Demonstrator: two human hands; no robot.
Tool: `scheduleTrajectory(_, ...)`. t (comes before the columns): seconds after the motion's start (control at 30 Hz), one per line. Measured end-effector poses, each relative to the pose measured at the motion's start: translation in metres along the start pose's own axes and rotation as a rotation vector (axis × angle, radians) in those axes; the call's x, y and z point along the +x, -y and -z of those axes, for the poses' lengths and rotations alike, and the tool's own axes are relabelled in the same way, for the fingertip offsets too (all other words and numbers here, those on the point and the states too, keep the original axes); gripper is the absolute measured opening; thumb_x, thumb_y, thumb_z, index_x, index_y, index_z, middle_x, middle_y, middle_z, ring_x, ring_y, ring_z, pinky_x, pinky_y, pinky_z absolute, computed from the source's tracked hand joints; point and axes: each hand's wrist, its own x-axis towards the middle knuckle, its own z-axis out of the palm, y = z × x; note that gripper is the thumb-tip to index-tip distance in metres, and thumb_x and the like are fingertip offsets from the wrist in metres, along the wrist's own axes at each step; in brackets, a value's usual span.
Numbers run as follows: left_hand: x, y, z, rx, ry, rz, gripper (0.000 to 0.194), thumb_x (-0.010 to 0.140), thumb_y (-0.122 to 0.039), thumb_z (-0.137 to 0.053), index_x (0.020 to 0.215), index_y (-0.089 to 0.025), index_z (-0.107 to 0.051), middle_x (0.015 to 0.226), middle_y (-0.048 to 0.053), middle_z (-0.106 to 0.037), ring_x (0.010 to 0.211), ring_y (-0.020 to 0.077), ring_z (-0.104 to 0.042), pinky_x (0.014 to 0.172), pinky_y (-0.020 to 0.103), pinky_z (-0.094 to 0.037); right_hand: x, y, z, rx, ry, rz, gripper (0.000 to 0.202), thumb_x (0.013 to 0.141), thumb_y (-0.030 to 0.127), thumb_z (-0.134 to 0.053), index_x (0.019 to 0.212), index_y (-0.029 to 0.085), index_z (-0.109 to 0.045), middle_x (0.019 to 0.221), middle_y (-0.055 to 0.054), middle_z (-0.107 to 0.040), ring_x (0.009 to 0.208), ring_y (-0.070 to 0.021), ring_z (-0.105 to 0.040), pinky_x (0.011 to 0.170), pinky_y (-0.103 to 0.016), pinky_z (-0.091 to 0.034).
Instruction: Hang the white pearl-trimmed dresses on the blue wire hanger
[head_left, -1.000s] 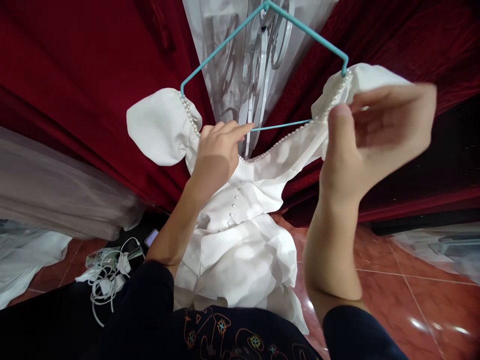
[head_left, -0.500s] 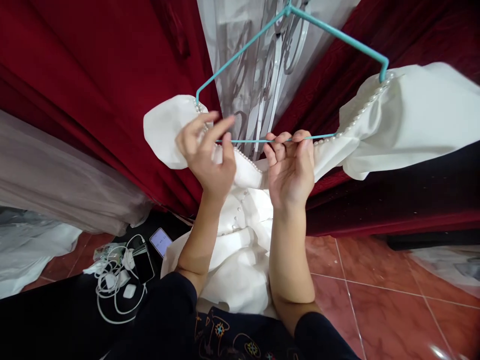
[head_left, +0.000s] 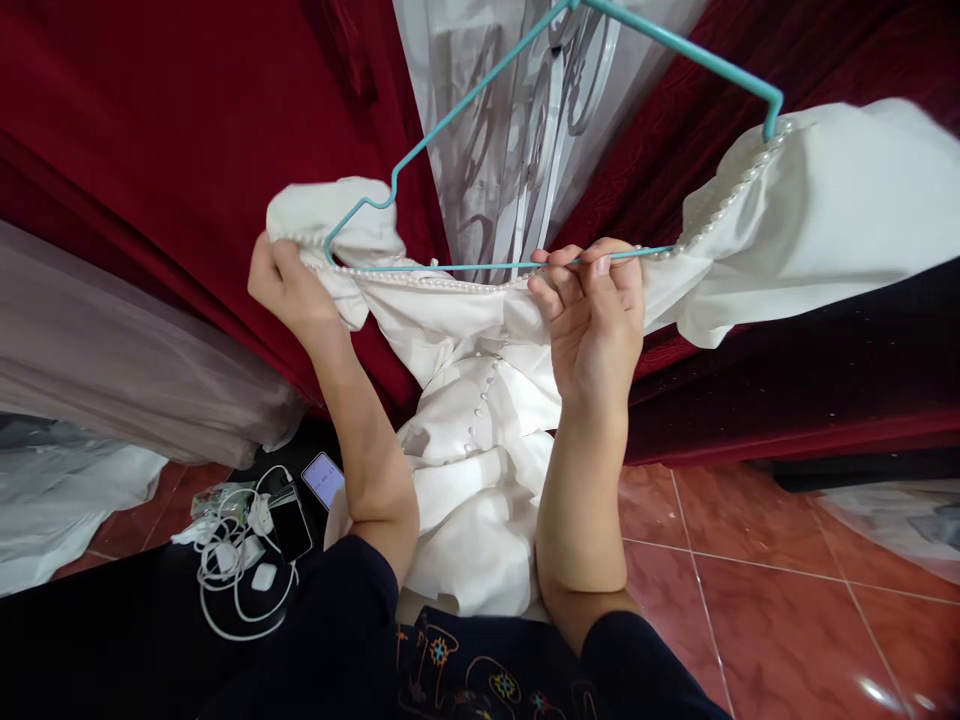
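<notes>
Broadly, the space beyond both hands is closed off by deep-red drapes [head_left: 165, 130], parted between the hands by a sheer whitish panel [head_left: 457, 130]. Below and right of the right hand, the floor [head_left: 750, 570] is laid with glossy, veined reddish tiles. Under the left hand, a black surface [head_left: 82, 630] is seen. Between and below the hands, a white dress [head_left: 480, 540] is suspended, its smooth cloth softly folded, its sleeves puffed. Above the hands, a thin turquoise hanger [head_left: 480, 92] is spread, angular and notched; one end is set in the shoulder beyond the right hand, the other brought against the neckline beside the left. By the left hand [head_left: 289, 285], fingers folded closed, the beaded edge is gripped; by the curled right hand [head_left: 596, 320], the hanger's lower bar is pinched. Below the left hand, two phones [head_left: 290, 530] and looped white cables [head_left: 236, 560] are set down. Smallest, pearly beads [head_left: 465, 287] are strung along the neckline, and round buttons [head_left: 480, 410] are lined down the bodice
</notes>
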Motion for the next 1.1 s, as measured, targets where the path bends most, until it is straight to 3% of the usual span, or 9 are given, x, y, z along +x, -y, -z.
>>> scheduleTrajectory(0.27, -0.073, 0.016, -0.022, -0.357, -0.197, 0.346, 0.031, 0.101, -0.041, -0.066, 0.124, -0.021, -0.061, 0.080, 0.003, -0.076, 0.083, 0.0212, -0.081, 0.077, 0.026, -0.060, -0.004, 0.005, -0.008, 0.143, -0.031, -0.073, 0.030, 0.099, 0.055, -0.066, 0.104, 0.029, -0.053, 0.106, 0.001, -0.074, 0.112, -0.0166, -0.077, 0.097, -0.033, -0.066)
scheduleTrajectory(0.37, -0.075, 0.003, -0.036, -0.663, -0.193, 0.357, 0.014, 0.110, -0.030, -0.049, 0.118, -0.021, -0.055, 0.097, 0.007, -0.081, 0.097, 0.0207, -0.082, 0.091, 0.030, -0.062, -0.006, 0.013, -0.015, 0.239, -0.068, -0.112, 0.031, 0.095, 0.053, -0.074, 0.100, 0.028, -0.056, 0.101, 0.002, -0.074, 0.107, -0.0138, -0.077, 0.095, -0.028, -0.065)
scheduleTrajectory(0.47, -0.075, -0.021, -0.048, -0.937, -0.060, 0.386, 0.034, 0.118, -0.034, -0.028, 0.107, -0.021, -0.056, 0.108, 0.009, -0.078, 0.111, 0.0188, -0.078, 0.107, 0.035, -0.059, -0.006, 0.014, -0.021, 0.252, -0.077, -0.110, 0.030, 0.094, 0.052, -0.076, 0.100, 0.028, -0.058, 0.101, 0.004, -0.075, 0.106, -0.0128, -0.077, 0.095, -0.027, -0.066)
scheduleTrajectory(0.6, -0.078, -0.047, -0.062, -1.143, -0.035, 0.419, 0.051, 0.120, -0.030, -0.017, 0.075, -0.022, -0.041, 0.069, -0.001, -0.050, 0.071, 0.0113, -0.064, 0.097, 0.029, -0.060, -0.005, 0.010, -0.022, 0.209, -0.158, -0.083, 0.031, 0.094, 0.054, -0.074, 0.102, 0.028, -0.060, 0.100, 0.003, -0.075, 0.099, -0.0130, -0.078, 0.092, -0.030, -0.067)
scheduleTrajectory(0.7, -0.079, -0.059, -0.067, -1.168, -0.048, 0.375, 0.049, 0.119, -0.028, -0.018, 0.071, -0.022, -0.025, 0.064, -0.004, -0.030, 0.057, 0.0101, -0.044, 0.080, 0.024, -0.057, -0.006, 0.014, -0.009, 0.015, -0.216, -0.097, 0.032, 0.092, 0.053, -0.077, 0.100, 0.024, -0.066, 0.090, 0.002, -0.074, 0.080, -0.0131, -0.074, 0.080, -0.031, -0.067)
scheduleTrajectory(0.8, -0.075, -0.066, -0.066, -1.158, -0.089, 0.363, 0.046, 0.118, -0.026, -0.017, 0.072, -0.023, -0.017, 0.064, -0.004, -0.022, 0.055, 0.0108, -0.035, 0.069, 0.023, -0.051, -0.001, 0.025, 0.009, -0.256, -0.472, 0.091, 0.028, 0.089, 0.044, -0.082, 0.086, 0.022, -0.065, 0.076, 0.004, -0.063, 0.064, -0.0100, -0.059, 0.069, -0.029, -0.060)
scheduleTrajectory(0.87, -0.073, -0.068, -0.064, -1.140, -0.103, 0.365, 0.045, 0.118, -0.025, -0.016, 0.073, -0.022, -0.014, 0.065, -0.005, -0.019, 0.055, 0.0111, -0.032, 0.067, 0.023, -0.048, 0.006, 0.033, 0.020, -0.400, -0.573, 0.268, 0.023, 0.085, 0.033, -0.087, 0.095, 0.023, -0.069, 0.094, 0.002, -0.065, 0.082, -0.0121, -0.063, 0.082, -0.031, -0.060)
scheduleTrajectory(0.97, -0.071, -0.067, -0.062, -1.131, -0.094, 0.374, 0.044, 0.118, -0.024, -0.016, 0.074, -0.022, -0.014, 0.065, -0.005, -0.018, 0.055, 0.0109, -0.030, 0.067, 0.023, -0.048, 0.025, 0.038, 0.031, -0.564, -0.433, 0.400, 0.052, 0.078, 0.016, -0.090, 0.124, 0.029, -0.071, 0.131, 0.000, -0.063, 0.134, -0.0211, -0.057, 0.115, -0.042, -0.051)
scheduleTrajectory(1.1, -0.067, -0.063, -0.058, -1.132, -0.100, 0.359, 0.043, 0.116, -0.020, -0.020, 0.073, -0.022, -0.015, 0.063, -0.005, -0.018, 0.053, 0.0108, -0.029, 0.064, 0.023, -0.047, 0.060, 0.031, 0.045, -0.622, -0.380, 0.490, 0.035, 0.086, 0.001, -0.072, 0.115, 0.021, -0.077, 0.118, -0.004, -0.069, 0.121, -0.0181, -0.062, 0.121, -0.043, -0.045)
